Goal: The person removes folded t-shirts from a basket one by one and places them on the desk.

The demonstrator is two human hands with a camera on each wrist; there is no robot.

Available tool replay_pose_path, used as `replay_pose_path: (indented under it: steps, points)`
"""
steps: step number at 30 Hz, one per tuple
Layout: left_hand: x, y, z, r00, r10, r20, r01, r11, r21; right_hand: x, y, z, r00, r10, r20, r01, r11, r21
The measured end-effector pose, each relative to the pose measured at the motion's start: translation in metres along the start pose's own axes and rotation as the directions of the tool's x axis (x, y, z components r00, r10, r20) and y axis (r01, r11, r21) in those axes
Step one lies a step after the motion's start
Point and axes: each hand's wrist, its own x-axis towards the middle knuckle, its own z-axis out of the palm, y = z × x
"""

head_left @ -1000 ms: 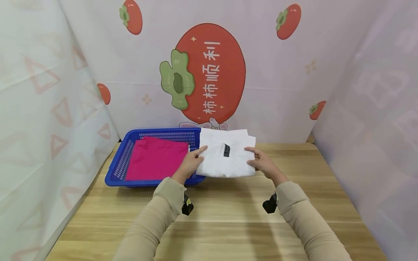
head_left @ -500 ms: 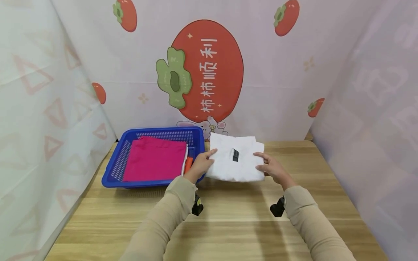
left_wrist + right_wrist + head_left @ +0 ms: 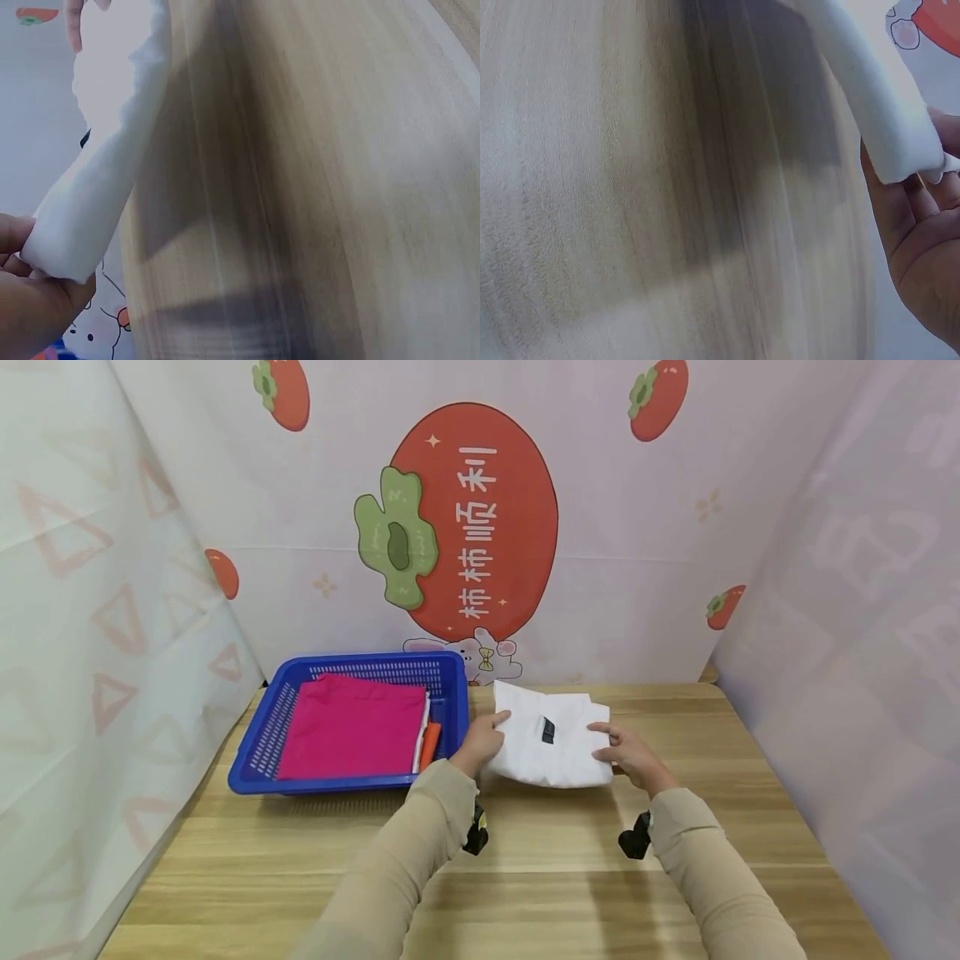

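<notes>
Cloth (image 3: 558,764), white, one: folded into a soft, thick pad, far edge uneven toward the right, a small dark tag (image 3: 548,731) on the upper face; located over the table (image 3: 540,902), right of the blue basket (image 3: 375,670), near edge raised over its own shadow, far edge contact not something I can tell from here. Left hand (image 3: 483,745): pinching the cloth at its left edge, digits above and below the fold. Right hand (image 3: 632,757): pinching the right edge, some digits on top, the others beneath. Basket contents, well apart from the right hand: pink fabric (image 3: 356,727), folded flat; orange item (image 3: 430,745), just beside it on the right, kind undetermined. Handling notes, my judgement: the pad is limp and would sag between two side holds, so I would keep both hands level and at an even spread, pulling just enough to hold the middle flat without drawing the layers apart. I would take every layer in each pinch, minding a small loose lip of fabric by the right hand, and, for any lowering, ease both edges down together, slipping the lower fingers out sideways so the folds stay square.
</notes>
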Motion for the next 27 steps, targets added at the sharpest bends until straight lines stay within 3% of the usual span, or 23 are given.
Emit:
replay_pose_path:
  steps: [4,7,10,12,14,16,18,19,21,22,24,25,27]
  points:
    - [0.002,-0.003,0.009,0.999,-0.053,-0.014,0.053,0.999,0.005,0.003,0.006,-0.001,0.999,0.031,-0.008,-0.031,0.999,0.013]
    - [0.007,-0.015,0.017,0.996,-0.084,-0.033,0.085,0.995,0.053,0.005,0.010,-0.001,0.999,0.040,-0.009,-0.040,0.999,0.025]
    - [0.040,-0.069,0.040,0.997,-0.027,-0.069,0.035,0.993,0.113,0.006,0.015,0.001,0.998,0.056,-0.017,-0.056,0.998,0.027]
    - [0.066,-0.114,0.057,0.997,0.020,-0.070,-0.011,0.992,0.127,0.006,0.019,0.003,0.997,0.067,-0.026,-0.067,0.998,0.014]
    - [0.085,-0.148,0.071,0.996,0.057,-0.069,-0.049,0.993,0.111,0.006,0.023,0.005,0.996,0.077,-0.034,-0.077,0.997,0.005]
    - [0.080,-0.146,0.070,0.999,0.001,-0.037,0.001,0.998,0.064,0.007,0.027,0.007,0.996,0.080,-0.040,-0.081,0.997,-0.010]
    - [0.070,-0.133,0.066,0.998,-0.055,-0.027,0.056,0.996,0.066,0.007,0.031,0.008,0.995,0.080,-0.058,-0.081,0.996,-0.022]
    - [0.066,-0.131,0.066,0.999,-0.037,-0.039,0.039,0.998,0.052,0.008,0.032,0.008,0.995,0.080,-0.066,-0.082,0.996,-0.028]
    - [0.076,-0.140,0.073,0.995,-0.082,-0.049,0.085,0.994,0.067,0.010,0.034,0.007,0.994,0.077,-0.077,-0.081,0.995,-0.056]
    - [0.089,-0.158,0.081,0.995,-0.076,-0.057,0.081,0.994,0.075,0.010,0.036,0.007,0.994,0.077,-0.083,-0.083,0.994,-0.071]
    - [0.125,-0.206,0.102,0.995,-0.039,-0.089,0.049,0.993,0.106,0.012,0.037,0.006,0.993,0.074,-0.093,-0.083,0.992,-0.094]
    - [0.140,-0.227,0.110,0.994,0.000,-0.112,0.012,0.994,0.107,0.012,0.038,0.006,0.993,0.071,-0.096,-0.081,0.992,-0.099]
    - [0.162,-0.257,0.122,0.991,0.017,-0.134,-0.001,0.993,0.119,0.013,0.039,0.006,0.992,0.069,-0.106,-0.081,0.991,-0.109]
